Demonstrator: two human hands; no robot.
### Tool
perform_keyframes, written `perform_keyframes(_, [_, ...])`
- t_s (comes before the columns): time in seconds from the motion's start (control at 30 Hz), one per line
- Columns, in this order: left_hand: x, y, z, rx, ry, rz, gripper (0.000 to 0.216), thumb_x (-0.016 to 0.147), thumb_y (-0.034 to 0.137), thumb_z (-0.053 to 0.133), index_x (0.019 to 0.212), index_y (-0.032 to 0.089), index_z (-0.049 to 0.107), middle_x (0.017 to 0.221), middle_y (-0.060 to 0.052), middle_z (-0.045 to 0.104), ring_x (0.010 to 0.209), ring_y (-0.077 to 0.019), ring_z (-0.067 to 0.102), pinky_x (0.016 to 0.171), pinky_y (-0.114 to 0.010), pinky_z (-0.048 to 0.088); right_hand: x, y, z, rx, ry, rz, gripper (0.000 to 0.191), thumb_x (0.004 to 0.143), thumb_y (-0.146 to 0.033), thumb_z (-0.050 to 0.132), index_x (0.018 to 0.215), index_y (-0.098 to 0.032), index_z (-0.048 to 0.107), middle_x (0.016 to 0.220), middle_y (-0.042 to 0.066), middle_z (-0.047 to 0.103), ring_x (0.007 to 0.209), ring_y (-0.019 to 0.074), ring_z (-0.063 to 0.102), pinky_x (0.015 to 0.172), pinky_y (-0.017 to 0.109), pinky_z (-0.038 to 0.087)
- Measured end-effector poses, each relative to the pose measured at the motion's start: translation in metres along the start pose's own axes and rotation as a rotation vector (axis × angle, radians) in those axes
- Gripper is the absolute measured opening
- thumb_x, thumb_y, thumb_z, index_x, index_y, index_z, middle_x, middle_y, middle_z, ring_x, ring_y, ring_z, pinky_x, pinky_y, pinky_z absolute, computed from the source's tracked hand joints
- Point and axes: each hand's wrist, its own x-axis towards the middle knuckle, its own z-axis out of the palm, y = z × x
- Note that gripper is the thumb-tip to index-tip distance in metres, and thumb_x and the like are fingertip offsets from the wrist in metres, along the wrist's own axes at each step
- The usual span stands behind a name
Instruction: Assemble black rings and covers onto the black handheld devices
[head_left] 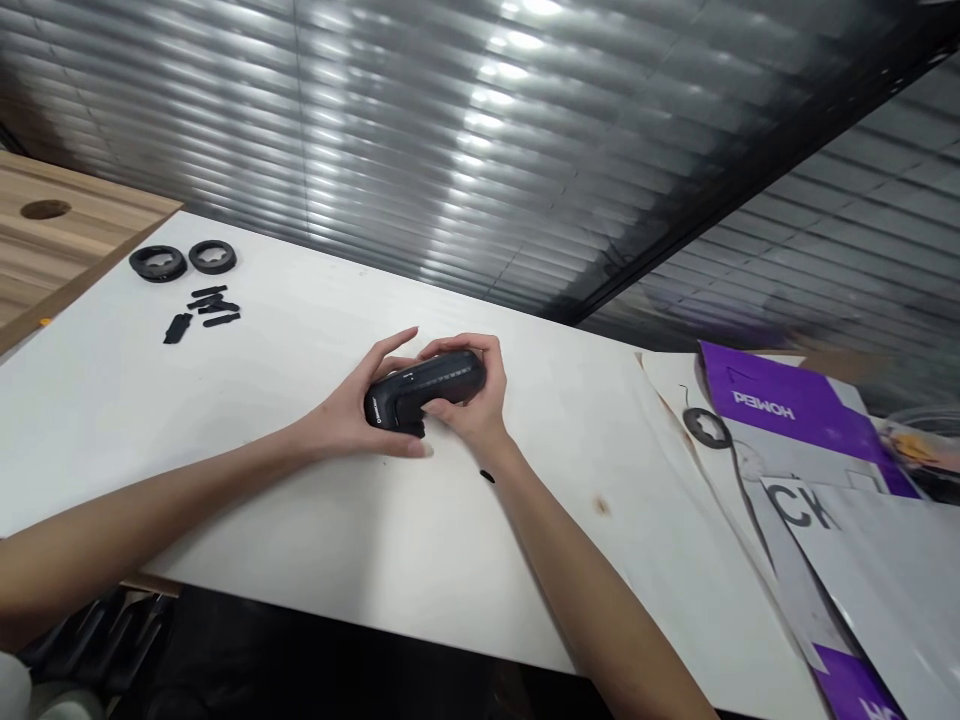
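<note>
Above the middle of the white table I hold a black elongated hand-held device [439, 380] with small white lettering on its left end; its exact kind does not show. My left hand [358, 408] grips the left end, thumb along the near side and fingers at the far side, the index finger raised off it. Around the right end curls my right hand [486, 400], with the thumb pressed on the near side. A dark block-like part [411, 412] shows beneath the device's left half, partly hidden by my left thumb. Beside my right wrist lies a small black piece [487, 476].
At the far left lie black rings [212, 257] and several black strips [208, 303]. Another dark ring [707, 428] rests at right near purple-and-white printed packaging [787, 400]. A metallic slatted blind [375, 130] borders the back edge; a wooden surface [90, 210] adjoins on the left.
</note>
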Motion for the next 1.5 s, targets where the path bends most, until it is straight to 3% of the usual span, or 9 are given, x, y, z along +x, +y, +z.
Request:
perform_keyframes(0.1, [0.001, -0.003, -0.003, -0.079, -0.091, 0.038, 0.143, 0.059, 0.023, 0.109, 0.173, 0.049, 0.027, 0.168, -0.017, 0.046, 0.104, -0.0268, 0.076, 0.077, -0.033, 0.067, 0.001, 0.000, 0.000, -0.005, 0.016, 0.019, 0.082, 0.067, -0.080, 0.094, 0.119, -0.031, 0.055, 0.106, 0.005, 0.074, 0.100, 0.0291, 0.076, 0.091, 0.051, 0.064])
perform_keyframes(0.2, [0.000, -0.003, -0.003, -0.073, -0.141, 0.046, 0.142, 0.061, 0.020, 0.108, 0.173, 0.053, 0.027, 0.175, -0.018, 0.036, 0.101, -0.0260, 0.077, 0.074, -0.033, 0.067, 0.001, -0.001, -0.002, -0.001, -0.003, 0.036, 0.082, 0.069, -0.079, 0.094, 0.124, -0.030, 0.058, 0.111, 0.007, 0.075, 0.106, 0.0303, 0.075, 0.097, 0.052, 0.063])
perform_keyframes(0.47, [0.002, -0.002, 0.001, 0.106, -0.091, 0.226, 0.110, 0.069, 0.017, 0.097, 0.164, 0.038, 0.046, 0.168, -0.016, 0.051, 0.141, -0.0387, 0.062, 0.092, -0.037, 0.063, 0.001, -0.004, -0.006, -0.080, -0.072, 0.031, 0.099, 0.073, -0.083, 0.089, 0.151, -0.032, 0.054, 0.130, 0.011, 0.074, 0.110, 0.0328, 0.075, 0.101, 0.056, 0.063])
perform_keyframes(0.77, [0.003, -0.007, 0.001, 0.135, -0.080, 0.296, 0.100, 0.071, 0.016, 0.093, 0.158, 0.040, 0.051, 0.163, -0.010, 0.055, 0.149, -0.0379, 0.056, 0.104, -0.041, 0.060, 0.000, -0.003, -0.005, -0.087, -0.098, 0.011, 0.107, 0.073, -0.084, 0.088, 0.158, -0.032, 0.049, 0.132, 0.011, 0.073, 0.109, 0.0335, 0.076, 0.102, 0.058, 0.063])
perform_keyframes(0.9, [0.002, -0.007, 0.002, 0.130, -0.056, 0.206, 0.101, 0.072, 0.020, 0.094, 0.160, 0.035, 0.048, 0.161, -0.016, 0.054, 0.138, -0.0376, 0.064, 0.090, -0.037, 0.062, -0.001, -0.004, -0.005, -0.093, -0.089, 0.061, 0.096, 0.077, -0.085, 0.085, 0.148, -0.031, 0.051, 0.124, 0.010, 0.074, 0.101, 0.0312, 0.076, 0.094, 0.054, 0.065])
perform_keyframes(1.07, [0.002, -0.003, 0.003, 0.147, -0.051, 0.216, 0.095, 0.073, 0.021, 0.094, 0.156, 0.033, 0.050, 0.162, -0.016, 0.055, 0.134, -0.0348, 0.065, 0.088, -0.034, 0.062, 0.001, -0.007, -0.006, -0.056, -0.088, 0.069, 0.075, 0.086, -0.083, 0.076, 0.135, -0.031, 0.056, 0.114, 0.008, 0.075, 0.100, 0.0304, 0.077, 0.091, 0.051, 0.065])
perform_keyframes(1.23, [0.001, 0.002, 0.003, 0.139, -0.058, 0.123, 0.091, 0.075, 0.022, 0.094, 0.154, 0.031, 0.049, 0.161, -0.017, 0.054, 0.104, -0.0242, 0.074, 0.079, -0.033, 0.063, 0.002, -0.008, -0.006, -0.083, -0.076, 0.107, 0.058, 0.093, -0.072, 0.076, 0.129, -0.030, 0.060, 0.113, 0.007, 0.075, 0.104, 0.0295, 0.075, 0.096, 0.050, 0.062])
perform_keyframes(1.5, [0.006, 0.007, 0.000, 0.199, 0.085, 0.034, 0.086, 0.071, 0.024, 0.095, 0.148, 0.025, 0.057, 0.145, -0.013, 0.066, 0.113, -0.0288, 0.073, 0.087, -0.034, 0.063, 0.006, 0.002, -0.004, -0.172, -0.039, 0.297, 0.056, 0.094, -0.077, 0.071, 0.120, -0.028, 0.064, 0.108, 0.004, 0.073, 0.094, 0.0250, 0.070, 0.084, 0.043, 0.058])
